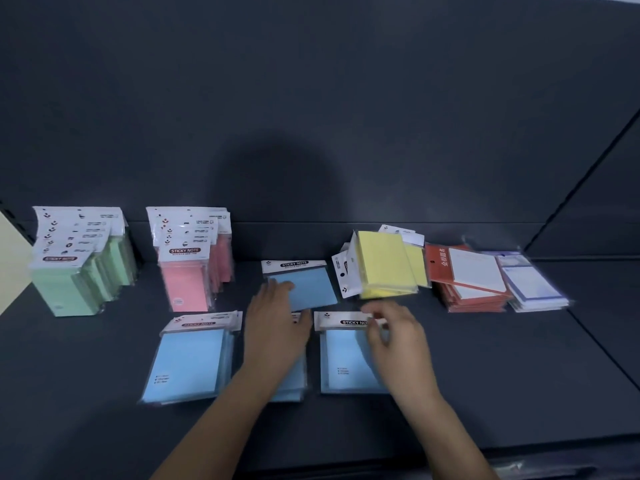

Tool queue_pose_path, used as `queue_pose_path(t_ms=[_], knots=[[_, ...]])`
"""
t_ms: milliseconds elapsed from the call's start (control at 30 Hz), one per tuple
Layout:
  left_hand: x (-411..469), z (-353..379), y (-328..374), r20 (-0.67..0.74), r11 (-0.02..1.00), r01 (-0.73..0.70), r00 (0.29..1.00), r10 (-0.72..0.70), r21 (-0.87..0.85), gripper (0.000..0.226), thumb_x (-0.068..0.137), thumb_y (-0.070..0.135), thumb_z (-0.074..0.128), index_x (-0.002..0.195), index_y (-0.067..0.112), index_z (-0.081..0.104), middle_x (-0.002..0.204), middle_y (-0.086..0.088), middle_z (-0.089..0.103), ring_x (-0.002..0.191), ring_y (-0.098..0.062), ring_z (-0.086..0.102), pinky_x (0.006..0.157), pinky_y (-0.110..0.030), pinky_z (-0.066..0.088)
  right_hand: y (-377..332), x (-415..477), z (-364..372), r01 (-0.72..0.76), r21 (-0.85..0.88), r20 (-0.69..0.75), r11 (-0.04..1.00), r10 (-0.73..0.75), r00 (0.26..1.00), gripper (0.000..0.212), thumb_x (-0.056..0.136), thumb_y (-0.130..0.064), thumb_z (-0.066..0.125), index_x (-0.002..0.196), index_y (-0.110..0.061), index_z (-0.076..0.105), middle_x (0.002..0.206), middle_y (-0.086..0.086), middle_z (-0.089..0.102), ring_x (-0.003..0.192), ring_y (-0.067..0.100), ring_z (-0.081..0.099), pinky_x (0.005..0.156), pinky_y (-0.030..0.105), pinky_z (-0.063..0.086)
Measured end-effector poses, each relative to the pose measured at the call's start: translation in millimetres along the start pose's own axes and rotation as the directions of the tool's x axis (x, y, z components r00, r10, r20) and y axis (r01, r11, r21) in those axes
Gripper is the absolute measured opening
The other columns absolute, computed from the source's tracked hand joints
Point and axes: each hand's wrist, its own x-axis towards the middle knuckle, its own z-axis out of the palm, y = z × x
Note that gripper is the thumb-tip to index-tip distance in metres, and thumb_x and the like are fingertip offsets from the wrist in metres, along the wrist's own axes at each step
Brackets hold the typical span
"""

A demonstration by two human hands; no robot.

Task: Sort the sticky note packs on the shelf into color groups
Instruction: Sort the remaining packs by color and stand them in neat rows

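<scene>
Left hand (277, 320): fingers lay flat on a lone blue plastic-wrapped sticky note pack (308, 284).
Right hand (394, 337): curled, blurred, over blue pack stack (346, 362); hold could not be told.
Leaning yellow paper pack heap (384, 268): just beyond right knuckles; a brush could topple it.

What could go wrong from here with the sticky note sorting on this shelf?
The tilted pile of yellow sticky note packs leans just beyond the right hand; a bump might topple it towards the front blue pack pile. The single blue plastic-wrapped pack lies askew under the flat fingers of the left hand and may slide rather than lift.
</scene>
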Motion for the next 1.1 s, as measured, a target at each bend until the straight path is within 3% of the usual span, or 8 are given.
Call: queue_pose_path(t_ms=[133, 267, 367, 467, 567, 733, 967, 1100], knots=[[20, -9, -13, 0.212, 0.943, 0.293, 0.942, -0.258, -0.155, 0.053, 0.085, 0.028, 0.061, 0.132, 0.013, 0.041, 0.12, -0.009, 0.056, 0.111, -0.027, 0.054, 0.094, -0.037, 0.046, -27, 29, 27, 0.015, 0.048, 0.274, 0.999, -0.028, 0.961, 0.036, 0.093, -0.014, 0.049, 0.129, -0.014, 0.05, 0.124, 0.003, 0.058, 0.114, 0.016, 0.053, 0.086, 0.015, 0.037], [33, -11, -17, 0.298, 0.72, 0.462, 0.886, -0.355, -0.518, 0.038, 0.082, 0.011, 0.062, 0.119, 0.013, 0.053, 0.114, -0.004, 0.059, 0.101, -0.017, 0.057, 0.081, -0.027, 0.045, -37, 44, 60, 0.175, -0.369, 0.421, 0.913, -0.004, 0.907, 0.038, 0.092, -0.015, 0.043, 0.129, -0.007, 0.041, 0.13, 0.012, 0.045, 0.124, 0.028, 0.039, 0.101, 0.031, 0.031], [43, -10, -20, 0.341, 0.572, 0.523, 0.851, -0.4, -0.633, 0.03, 0.081, 0.009, 0.064, 0.11, 0.015, 0.056, 0.112, -0.003, 0.06, 0.091, -0.011, 0.056, 0.074, -0.023, 0.044, -36, 44, 73, 0.235, -0.479, 0.43, 0.846, -0.007, 0.903, 0.036, 0.09, -0.013, 0.043, 0.126, -0.007, 0.042, 0.129, 0.015, 0.045, 0.125, 0.031, 0.037, 0.103, 0.036, 0.032], [52, -8, -21, 0.3, 0.521, 0.517, 0.843, -0.446, -0.679, 0.028, 0.082, 0.005, 0.065, 0.108, 0.009, 0.056, 0.106, -0.007, 0.061, 0.096, -0.019, 0.058, 0.09, -0.031, 0.047, -32, 48, 70, 0.233, -0.437, 0.376, 0.869, -0.059, 0.925, 0.03, 0.089, -0.008, 0.042, 0.119, -0.009, 0.049, 0.118, 0.011, 0.053, 0.111, 0.026, 0.048, 0.089, 0.031, 0.037], [60, -6, -16, 0.248, 0.476, 0.485, 0.843, -0.477, -0.734, 0.03, 0.08, 0.0, 0.066, 0.106, 0.008, 0.052, 0.099, -0.01, 0.059, 0.09, -0.021, 0.057, 0.084, -0.031, 0.048, -30, 49, 68, 0.204, -0.365, 0.301, 0.908, -0.093, 0.949, 0.03, 0.088, -0.003, 0.041, 0.116, -0.009, 0.051, 0.113, 0.009, 0.057, 0.105, 0.026, 0.052, 0.08, 0.029, 0.037], [60, -12, -8, 0.227, 0.54, 0.408, 0.9, -0.371, -0.736, 0.033, 0.084, -0.01, 0.051, 0.107, 0.012, 0.044, 0.089, -0.002, 0.059, 0.074, -0.011, 0.059, 0.062, -0.023, 0.05, -36, 45, 70, 0.15, -0.223, 0.233, 0.963, -0.096, 0.968, 0.033, 0.09, -0.006, 0.04, 0.122, -0.012, 0.05, 0.111, 0.01, 0.061, 0.102, 0.025, 0.054, 0.075, 0.03, 0.037], [31, -52, -2, 0.214, 0.555, 0.223, 0.973, -0.082, -0.801, 0.043, 0.083, -0.014, 0.044, 0.1, 0.024, 0.054, 0.091, 0.006, 0.071, 0.08, -0.01, 0.067, 0.062, -0.026, 0.054, -52, 44, 39, 0.11, 0.017, 0.063, 0.994, -0.111, 0.992, 0.037, 0.095, -0.024, 0.049, 0.13, -0.012, 0.045, 0.14, 0.002, 0.043, 0.132, 0.016, 0.037, 0.106, 0.025, 0.031], [9, -59, 7, 0.322, 0.524, 0.257, 0.946, 0.035, -0.812, 0.05, 0.082, -0.015, 0.044, 0.105, 0.027, 0.058, 0.092, 0.009, 0.072, 0.083, -0.007, 0.068, 0.059, -0.02, 0.053, -49, 34, 6, 0.062, 0.202, -0.05, 0.977, -0.053, 0.997, 0.03, 0.088, -0.012, 0.06, 0.117, -0.02, 0.055, 0.111, -0.006, 0.058, 0.092, 0.007, 0.054, 0.083, 0.019, 0.044]])
